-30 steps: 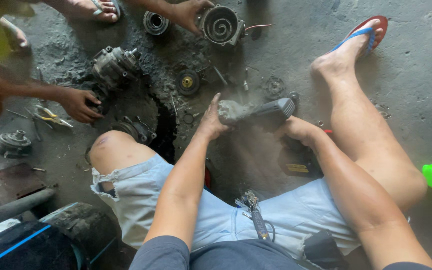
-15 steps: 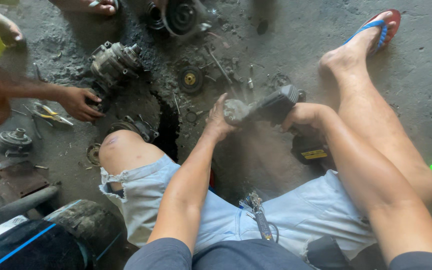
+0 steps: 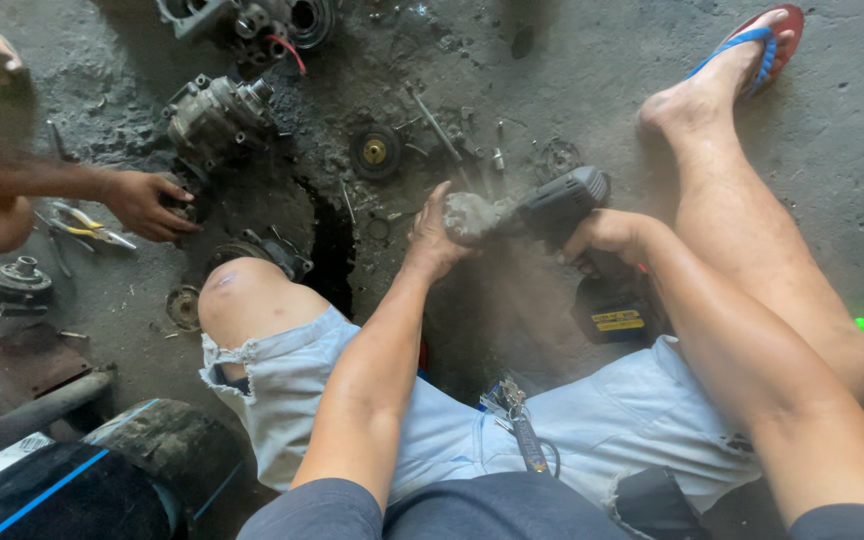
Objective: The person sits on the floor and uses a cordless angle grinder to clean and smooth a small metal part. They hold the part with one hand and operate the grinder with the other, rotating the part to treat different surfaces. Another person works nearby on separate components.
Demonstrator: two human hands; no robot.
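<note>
The right hand grips the black power tool with fingers closed round its handle; its long axis runs left-right, nose pointing left into a dusty grey part clasped by the left hand, above the floor between the knees

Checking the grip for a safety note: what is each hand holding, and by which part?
The right hand holds a cordless power tool by its handle. The left hand grips a dusty metal part at the tool's nose.
</note>
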